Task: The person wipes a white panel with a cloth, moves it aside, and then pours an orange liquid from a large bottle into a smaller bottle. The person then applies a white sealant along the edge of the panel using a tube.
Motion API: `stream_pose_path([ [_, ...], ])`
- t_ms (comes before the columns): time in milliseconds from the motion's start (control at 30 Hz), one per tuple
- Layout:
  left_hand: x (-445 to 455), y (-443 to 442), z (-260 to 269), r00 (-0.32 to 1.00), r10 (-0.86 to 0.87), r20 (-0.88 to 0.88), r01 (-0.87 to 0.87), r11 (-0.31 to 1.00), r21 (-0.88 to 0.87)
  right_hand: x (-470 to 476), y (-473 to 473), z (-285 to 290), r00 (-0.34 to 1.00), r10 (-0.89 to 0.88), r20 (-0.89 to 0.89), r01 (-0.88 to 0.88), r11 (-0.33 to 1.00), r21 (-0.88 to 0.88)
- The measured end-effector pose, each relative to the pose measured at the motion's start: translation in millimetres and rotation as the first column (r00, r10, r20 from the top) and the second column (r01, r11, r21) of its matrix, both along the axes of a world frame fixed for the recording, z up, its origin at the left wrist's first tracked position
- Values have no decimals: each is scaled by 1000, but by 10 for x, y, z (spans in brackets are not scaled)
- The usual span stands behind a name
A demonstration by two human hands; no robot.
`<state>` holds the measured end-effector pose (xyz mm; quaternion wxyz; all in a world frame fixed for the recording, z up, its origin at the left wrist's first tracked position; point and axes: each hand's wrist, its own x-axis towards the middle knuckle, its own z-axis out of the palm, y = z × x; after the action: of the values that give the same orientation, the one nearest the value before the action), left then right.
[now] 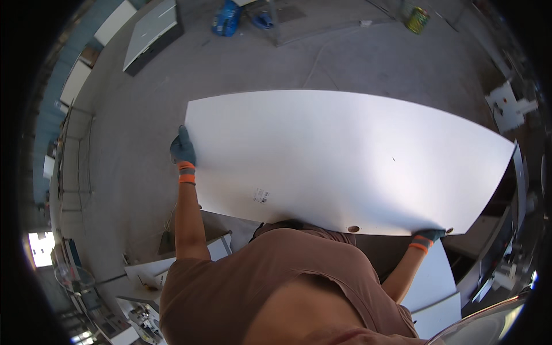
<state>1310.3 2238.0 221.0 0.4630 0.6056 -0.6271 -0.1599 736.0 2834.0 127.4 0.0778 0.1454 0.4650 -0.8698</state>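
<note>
A large white panel (293, 151) spans the space in front of my body, its near edge close to my waist. My left hand (183, 146), in a dark glove with an orange cuff, grips the panel's left edge with the thumb up. On the near edge, toward the right corner, my right hand (429, 235) holds the panel; its fingers are partly hidden. Two round holes are cut along that edge, one (353, 229) left of my right hand and the other (450, 230) just right of it. A small printed label (261, 196) lies on the panel's face.
Grey concrete floor (241, 64) stretches beyond the panel. A stack of panels (153, 34) lies at the far left. A blue bag (227, 18) and a yellow-green container (417, 20) stand at the back. A metal rack (77, 159) is at left; white panels (431, 276) lie beside me at right.
</note>
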Motion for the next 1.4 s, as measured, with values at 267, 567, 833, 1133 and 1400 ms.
stream_pose_path([
  [267, 303, -98, -196, 989, 49, -136, -62, 994, -92, -285, -969, -236, 994, 45, 97, -45, 999, 0],
  [567, 1168, -274, -339, 926, 318, -201, -345, 932, -111, -749, -3552, -185, 932, 348, 100, -336, 934, -118],
  [833, 1946, -1029, -611, 800, 559, -219, -594, 791, -150, -773, -6154, -405, 787, 617, 3, -617, 786, -27],
  [1133, 2693, -1967, -546, 728, 645, -231, -679, 724, -117, 192, -8168, 127, 764, 646, 11, -645, 763, -42],
  [1400, 2738, -3018, -719, 634, 731, -253, -773, 614, -162, 726, -10052, 757, 745, 667, 6, -665, 744, -56],
])
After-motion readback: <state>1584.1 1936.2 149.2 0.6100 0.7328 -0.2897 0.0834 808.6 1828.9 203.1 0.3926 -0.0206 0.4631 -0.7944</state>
